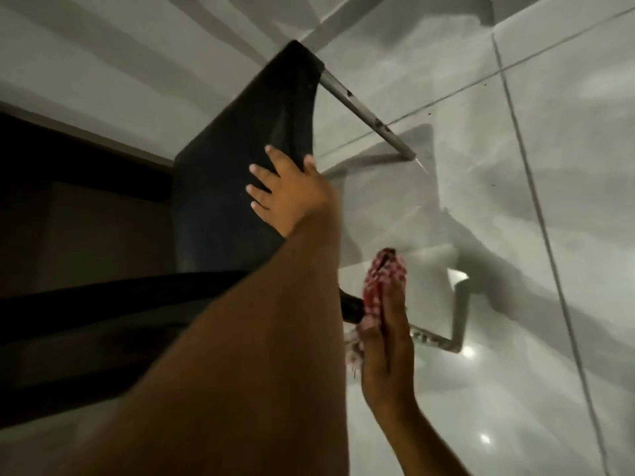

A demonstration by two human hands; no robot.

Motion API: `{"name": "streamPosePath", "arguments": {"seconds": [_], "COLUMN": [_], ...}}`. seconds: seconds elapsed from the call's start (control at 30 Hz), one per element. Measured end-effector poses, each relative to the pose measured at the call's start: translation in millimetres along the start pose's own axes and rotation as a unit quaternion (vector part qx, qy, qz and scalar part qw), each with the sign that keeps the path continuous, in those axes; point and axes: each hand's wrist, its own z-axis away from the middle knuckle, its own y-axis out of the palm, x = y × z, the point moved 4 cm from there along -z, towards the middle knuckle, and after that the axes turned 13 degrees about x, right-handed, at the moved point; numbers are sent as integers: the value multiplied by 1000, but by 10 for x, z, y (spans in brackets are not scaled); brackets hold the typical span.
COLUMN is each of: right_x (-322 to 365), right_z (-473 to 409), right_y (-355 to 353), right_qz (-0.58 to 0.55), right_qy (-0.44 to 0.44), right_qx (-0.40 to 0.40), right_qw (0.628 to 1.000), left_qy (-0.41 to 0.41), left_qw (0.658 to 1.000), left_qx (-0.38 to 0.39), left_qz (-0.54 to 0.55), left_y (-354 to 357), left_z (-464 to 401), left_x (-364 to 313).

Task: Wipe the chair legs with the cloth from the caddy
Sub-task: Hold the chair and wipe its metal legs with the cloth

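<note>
A black chair (233, 166) stands below me, its seat seen from above. My left hand (285, 194) rests flat on the seat's right edge, fingers spread. One metal chair leg (367, 115) slants from the seat's far corner down to the floor. My right hand (388, 341) is lower right, holding a red-and-white checked cloth (381, 286) wrapped against a nearer chair leg (433, 338), whose bent metal foot shows just right of the hand. The leg's upper part is hidden by the cloth and my forearm.
Glossy grey floor tiles (515, 201) with dark grout lines fill the right side and reflect ceiling lights. Dark brown furniture (68, 218) sits at the left. A pale wall and skirting (137, 63) run along the top. No caddy is in view.
</note>
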Motion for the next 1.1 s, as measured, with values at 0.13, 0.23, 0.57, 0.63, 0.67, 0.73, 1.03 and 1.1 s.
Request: {"name": "streamPosePath", "arguments": {"seconds": [0.13,0.23,0.57,0.63,0.67,0.73,1.03,1.1], "right_x": [-192,-335,-623,-690,-716,-788,-550,-436], "right_z": [-142,-182,-152,-185,-211,-227,-212,-190], "right_y": [131,76,89,91,109,105,-36,148], "right_qz": [104,34,159,176,184,191,146,133], "right_qy": [-72,-92,-32,-32,-25,-10,26,-23], "right_qx": [15,-12,-15,-11,0,8,-57,-60], "right_qw": [992,995,987,984,983,982,987,989], "left_qy": [39,116,177,181,179,172,154,157], "left_qw": [998,991,984,983,984,985,987,987], "left_qx": [-15,7,-15,-12,-8,-1,-22,-29], "left_qz": [-41,-62,-11,-21,-24,-26,-38,-32], "left_y": [-98,-216,-161,-147,-151,-153,-118,-116], "left_z": [-232,-545,-616,-567,-557,-559,-599,-607], "left_x": [-8,-121,-145,-126,-126,-134,-119,-100]}}
